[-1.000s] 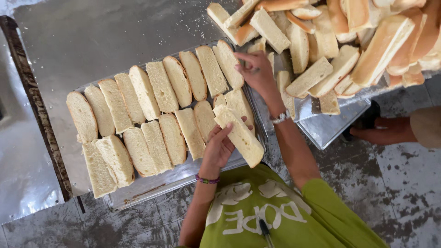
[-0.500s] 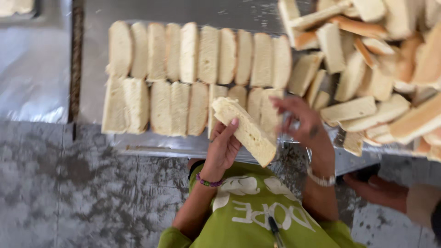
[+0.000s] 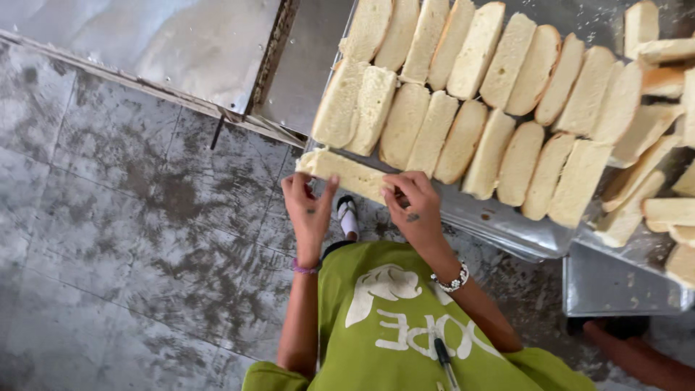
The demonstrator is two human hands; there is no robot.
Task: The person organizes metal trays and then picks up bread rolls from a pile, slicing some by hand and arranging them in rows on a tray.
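Both hands, the left hand [image 3: 308,206] and right hand [image 3: 414,210], pinch one long bread slice [image 3: 346,174] by its ends at the near edge of the metal tray [image 3: 499,221], fingers closed lightly, since it looks light, soft and crumbly.

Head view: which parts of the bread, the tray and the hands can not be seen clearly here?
- Bread slice held by both hands: its right end is hidden under the right hand.
- Left hand: the thumb's grip lies behind the slice.
- Metal tray: the top edge of the head view cuts it off; slices cover most of its floor.
- Loose slices at right: cut off by the right edge.
- Another person's arm: cut off at the bottom corner.
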